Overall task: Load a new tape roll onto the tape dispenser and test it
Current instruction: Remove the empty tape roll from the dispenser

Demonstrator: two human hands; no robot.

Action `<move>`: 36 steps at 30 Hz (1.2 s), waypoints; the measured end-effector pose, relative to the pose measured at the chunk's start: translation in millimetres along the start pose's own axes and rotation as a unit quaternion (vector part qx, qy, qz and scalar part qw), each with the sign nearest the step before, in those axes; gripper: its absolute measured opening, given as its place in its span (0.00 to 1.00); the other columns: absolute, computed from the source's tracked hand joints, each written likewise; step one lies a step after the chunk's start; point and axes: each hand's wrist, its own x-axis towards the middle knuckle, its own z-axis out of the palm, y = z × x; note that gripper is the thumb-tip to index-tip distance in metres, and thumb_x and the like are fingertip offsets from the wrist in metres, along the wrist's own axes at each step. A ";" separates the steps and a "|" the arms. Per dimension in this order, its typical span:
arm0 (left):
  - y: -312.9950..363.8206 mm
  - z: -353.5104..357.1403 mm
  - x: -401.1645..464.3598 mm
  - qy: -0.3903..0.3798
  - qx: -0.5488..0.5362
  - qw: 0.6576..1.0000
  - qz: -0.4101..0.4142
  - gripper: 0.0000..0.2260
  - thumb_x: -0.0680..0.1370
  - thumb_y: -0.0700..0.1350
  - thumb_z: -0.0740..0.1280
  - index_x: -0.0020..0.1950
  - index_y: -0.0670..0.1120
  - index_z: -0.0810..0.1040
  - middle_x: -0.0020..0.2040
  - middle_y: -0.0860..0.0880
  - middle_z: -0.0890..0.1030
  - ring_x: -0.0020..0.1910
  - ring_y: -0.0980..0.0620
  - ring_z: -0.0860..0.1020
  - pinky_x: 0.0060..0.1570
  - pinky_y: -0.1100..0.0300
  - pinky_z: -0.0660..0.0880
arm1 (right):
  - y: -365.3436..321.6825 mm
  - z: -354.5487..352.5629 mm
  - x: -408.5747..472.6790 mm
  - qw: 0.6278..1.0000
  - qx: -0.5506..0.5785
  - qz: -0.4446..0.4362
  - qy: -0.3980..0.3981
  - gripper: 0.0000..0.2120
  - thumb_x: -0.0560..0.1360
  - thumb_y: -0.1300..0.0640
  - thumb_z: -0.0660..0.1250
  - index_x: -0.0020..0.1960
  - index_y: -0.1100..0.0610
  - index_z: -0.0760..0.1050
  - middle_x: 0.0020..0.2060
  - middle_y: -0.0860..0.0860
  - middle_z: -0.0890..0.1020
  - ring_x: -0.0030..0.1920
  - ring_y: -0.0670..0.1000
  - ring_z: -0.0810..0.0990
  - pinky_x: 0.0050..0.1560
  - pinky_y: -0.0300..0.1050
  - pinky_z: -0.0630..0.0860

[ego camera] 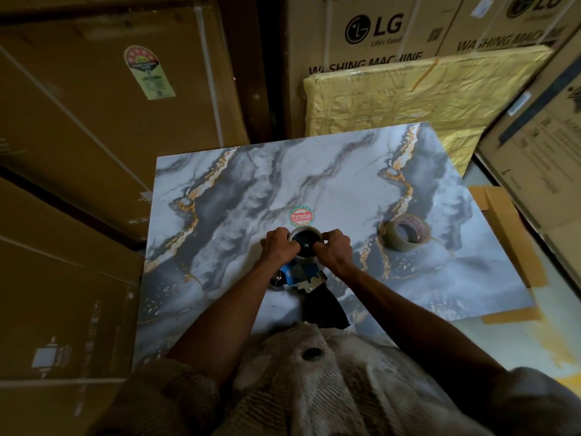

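- Both hands meet at the centre of the marbled tabletop (pixel 314 171), working on the tape dispenser (pixel 301 272).
- The left hand (pixel 278 247) comes in from seven o'clock, fingers curled around the left rim of the round drum (pixel 304 240) at the dispenser's far end.
- The right hand (pixel 333 248) comes in from five o'clock, fingers pinched on the drum's right edge, right by the small centre screw.
- A pale ring shows round the top of the dark drum; whether that is a spent core or the drum's own rim, I cannot tell.
- The dispenser lies flat, blue body and metal cutter plate pointing back at six o'clock, black handle (pixel 327 309) nearest the person.
- The new tape roll (pixel 405 232) sits on its own at three o'clock from the hands, well apart, tilted so its hollow core faces up.
- A round red-and-green sticker (pixel 301 216) sits on the tabletop just past the drum, at twelve o'clock.
- Cardboard boxes (pixel 371 29) stand at the back, with a yellow wrapped panel (pixel 408 99) leaning against them.
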 end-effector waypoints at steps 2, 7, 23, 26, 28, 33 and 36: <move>0.6 -0.5 -0.6 -0.003 0.002 1.000 -0.004 0.17 0.64 0.51 0.63 0.49 0.45 0.76 0.55 0.39 0.79 0.54 0.36 0.77 0.53 0.49 0.76 | 1.2 1.2 1.8 1.000 -0.002 0.002 0.003 0.22 0.71 0.54 0.69 0.62 0.64 0.79 0.54 0.62 0.84 0.56 0.62 0.82 0.48 0.45 0.72; 1.3 0.7 0.3 0.007 -0.004 1.000 -0.005 0.14 0.62 0.51 0.63 0.44 0.46 0.74 0.53 0.38 0.80 0.52 0.36 0.78 0.51 0.49 0.76 | -0.8 1.6 2.1 1.000 -0.019 0.001 0.006 0.23 0.65 0.51 0.68 0.55 0.63 0.81 0.43 0.59 0.83 0.50 0.62 0.83 0.42 0.42 0.69; 5.4 -8.5 -1.8 0.007 -0.022 1.000 -0.006 0.05 0.69 0.43 0.69 0.40 0.45 0.74 0.50 0.38 0.81 0.50 0.38 0.79 0.43 0.54 0.73 | 1.2 -6.3 3.8 0.998 -0.060 -0.013 -0.004 0.23 0.68 0.51 0.71 0.62 0.57 0.82 0.50 0.58 0.87 0.52 0.59 0.84 0.48 0.44 0.77; -1.8 -12.3 6.0 -0.052 0.000 0.998 -0.019 0.20 0.64 0.52 0.72 0.55 0.52 0.77 0.54 0.48 0.81 0.54 0.44 0.79 0.58 0.50 0.75 | 4.3 -10.5 6.9 0.991 -0.100 -0.069 -0.050 0.27 0.75 0.44 0.71 0.69 0.58 0.76 0.58 0.59 0.84 0.60 0.59 0.82 0.58 0.49 0.77; -9.9 -14.5 12.3 -0.099 -0.050 0.994 -0.015 0.28 0.58 0.56 0.73 0.58 0.56 0.77 0.55 0.51 0.82 0.54 0.48 0.80 0.58 0.47 0.77 | 2.5 -17.1 1.6 0.983 -0.088 -0.119 -0.105 0.32 0.74 0.44 0.74 0.71 0.61 0.72 0.60 0.57 0.81 0.61 0.57 0.80 0.62 0.51 0.74; -8.8 -26.8 -6.0 -0.139 -0.119 0.983 0.034 0.24 0.61 0.43 0.67 0.57 0.51 0.79 0.53 0.45 0.84 0.53 0.47 0.81 0.55 0.50 0.78 | 14.3 -13.3 6.9 0.971 -0.101 -0.181 -0.122 0.47 0.57 0.33 0.75 0.71 0.51 0.68 0.61 0.54 0.81 0.60 0.56 0.80 0.61 0.54 0.77; -14.3 -17.1 -9.2 -0.106 -0.163 0.981 0.019 0.22 0.60 0.42 0.66 0.53 0.51 0.83 0.48 0.47 0.85 0.51 0.46 0.82 0.53 0.51 0.79 | 13.6 -8.7 6.5 0.972 -0.120 -0.180 -0.088 0.44 0.56 0.33 0.78 0.66 0.51 0.70 0.57 0.53 0.83 0.56 0.56 0.82 0.54 0.52 0.79</move>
